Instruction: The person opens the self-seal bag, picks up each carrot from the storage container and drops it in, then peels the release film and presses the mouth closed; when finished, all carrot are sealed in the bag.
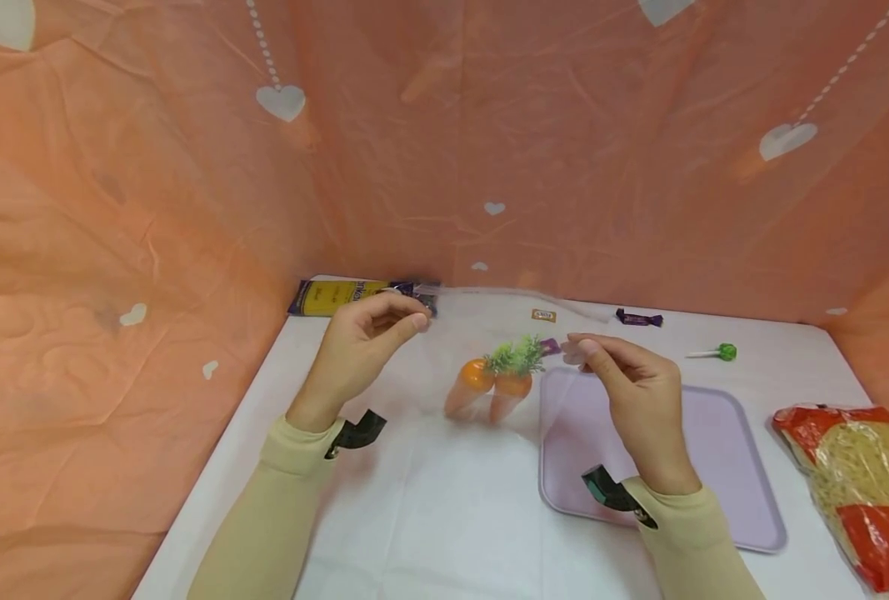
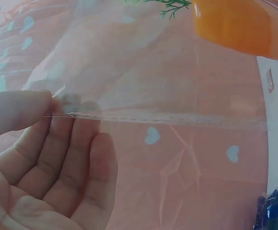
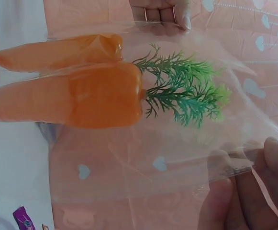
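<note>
My left hand pinches one top corner of a clear plastic bag between thumb and curled fingers, and my right hand pinches the opposite corner the same way, so the bag's mouth is stretched between them above the white table. Inside the bag I see two toy carrots lying side by side, touching, their green tops pointing toward the bag's opening and their tips hanging down toward the tabletop. A lilac tray lies just beneath my right hand. Farther back sit a yellow packet, a purple wrapped candy and a green lollipop; a bag of noodles lies at the right edge.
</note>
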Available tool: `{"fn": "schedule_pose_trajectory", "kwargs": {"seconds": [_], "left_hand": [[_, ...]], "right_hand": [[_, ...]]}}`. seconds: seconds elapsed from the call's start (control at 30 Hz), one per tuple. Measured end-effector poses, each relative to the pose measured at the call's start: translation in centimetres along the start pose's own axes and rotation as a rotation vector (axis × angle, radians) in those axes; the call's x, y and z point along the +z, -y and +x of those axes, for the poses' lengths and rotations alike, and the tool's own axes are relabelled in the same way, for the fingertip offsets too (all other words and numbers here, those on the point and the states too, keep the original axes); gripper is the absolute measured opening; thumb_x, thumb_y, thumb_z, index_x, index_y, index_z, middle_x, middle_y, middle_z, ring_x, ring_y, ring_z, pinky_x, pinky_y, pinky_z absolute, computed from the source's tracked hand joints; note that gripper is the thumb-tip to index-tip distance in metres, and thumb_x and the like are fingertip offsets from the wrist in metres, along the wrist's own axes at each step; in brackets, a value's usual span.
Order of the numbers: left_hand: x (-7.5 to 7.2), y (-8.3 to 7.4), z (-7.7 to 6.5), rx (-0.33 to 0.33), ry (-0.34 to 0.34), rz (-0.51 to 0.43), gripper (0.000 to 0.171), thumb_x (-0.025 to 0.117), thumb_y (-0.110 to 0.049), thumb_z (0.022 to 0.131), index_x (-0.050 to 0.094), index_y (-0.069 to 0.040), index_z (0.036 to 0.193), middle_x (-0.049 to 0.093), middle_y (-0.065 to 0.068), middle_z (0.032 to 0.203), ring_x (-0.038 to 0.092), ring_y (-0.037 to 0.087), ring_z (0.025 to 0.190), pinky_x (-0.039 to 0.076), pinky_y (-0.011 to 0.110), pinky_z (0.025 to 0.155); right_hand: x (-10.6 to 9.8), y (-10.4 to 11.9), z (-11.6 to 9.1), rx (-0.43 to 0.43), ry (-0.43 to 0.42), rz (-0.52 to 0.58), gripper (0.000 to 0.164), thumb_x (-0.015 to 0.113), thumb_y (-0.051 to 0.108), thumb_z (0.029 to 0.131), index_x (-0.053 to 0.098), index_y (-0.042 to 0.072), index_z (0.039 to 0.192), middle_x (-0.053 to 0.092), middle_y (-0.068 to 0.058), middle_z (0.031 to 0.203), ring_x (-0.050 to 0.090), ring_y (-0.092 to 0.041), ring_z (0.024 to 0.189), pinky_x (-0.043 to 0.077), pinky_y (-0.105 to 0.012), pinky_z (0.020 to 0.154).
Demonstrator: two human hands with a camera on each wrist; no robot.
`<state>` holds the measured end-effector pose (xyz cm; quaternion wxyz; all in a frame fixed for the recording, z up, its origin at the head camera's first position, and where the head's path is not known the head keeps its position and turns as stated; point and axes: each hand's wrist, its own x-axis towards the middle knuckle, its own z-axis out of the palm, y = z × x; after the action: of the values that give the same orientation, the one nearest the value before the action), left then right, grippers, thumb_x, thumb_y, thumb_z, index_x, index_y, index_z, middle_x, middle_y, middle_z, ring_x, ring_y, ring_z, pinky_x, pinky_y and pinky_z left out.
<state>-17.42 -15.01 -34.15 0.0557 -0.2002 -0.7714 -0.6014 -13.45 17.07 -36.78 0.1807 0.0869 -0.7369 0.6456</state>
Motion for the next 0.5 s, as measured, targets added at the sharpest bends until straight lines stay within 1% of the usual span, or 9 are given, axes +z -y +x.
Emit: {"fn": "schedule_pose_trajectory", "kwargs": {"seconds": [0.1,0.2,0.37,0.43,0.5], "left_hand": [[0.2,0.3,0.2,0.011,0.004,-0.014,0.017,0.071,-0.028,0.095,0.075,-0.019,0.109,0.073,0.0,0.105,0.071,0.019,0.097,0.06,0.034,0.088],[0.3,0.4,0.3,0.036,-0.012,-0.024,0.016,0.071,-0.025,0.096,0.075,-0.018,0.109,0.074,0.002,0.105,0.071,0.019,0.097,0.06,0.033,0.089],[0.6,0.0,0.2,0.1,-0.048,-0.082,0.015,0.07,-0.019,0.096,0.074,-0.01,0.108,0.072,0.014,0.107,0.07,0.022,0.1,0.059,0.034,0.092],[0.9,-0.2,0.2,0.121,-0.05,-0.116,0.017,0.069,-0.016,0.097,0.073,-0.006,0.11,0.07,0.018,0.108,0.069,0.024,0.099,0.059,0.038,0.093],[1.3,-0.5,0.3,0.135,-0.045,-0.139,0.017,0.068,-0.014,0.097,0.072,-0.005,0.111,0.069,0.019,0.108,0.069,0.025,0.097,0.059,0.041,0.092]], "right_hand": [[0.0,-0.1,0.0,0.012,0.008,-0.024,0.018,0.07,0.015,0.096,0.078,0.004,0.107,0.078,-0.004,0.09,0.072,-0.016,0.085,0.059,-0.024,0.079],[0.0,-0.2,0.1,0.022,0.017,-0.012,0.019,0.069,0.017,0.097,0.077,0.003,0.107,0.078,-0.005,0.094,0.074,-0.017,0.086,0.059,-0.025,0.08],[-0.1,-0.4,0.2,0.034,0.054,0.025,0.022,0.066,0.018,0.099,0.075,-0.001,0.106,0.077,-0.008,0.098,0.074,-0.019,0.088,0.059,-0.026,0.081],[-0.1,-0.5,0.2,0.041,0.07,0.019,0.023,0.065,0.019,0.099,0.075,0.0,0.106,0.077,-0.008,0.098,0.074,-0.019,0.089,0.059,-0.026,0.081],[-0.1,-0.7,0.2,0.053,0.085,0.005,0.023,0.065,0.02,0.1,0.075,0.001,0.107,0.077,-0.008,0.099,0.073,-0.019,0.091,0.059,-0.026,0.082]]}}
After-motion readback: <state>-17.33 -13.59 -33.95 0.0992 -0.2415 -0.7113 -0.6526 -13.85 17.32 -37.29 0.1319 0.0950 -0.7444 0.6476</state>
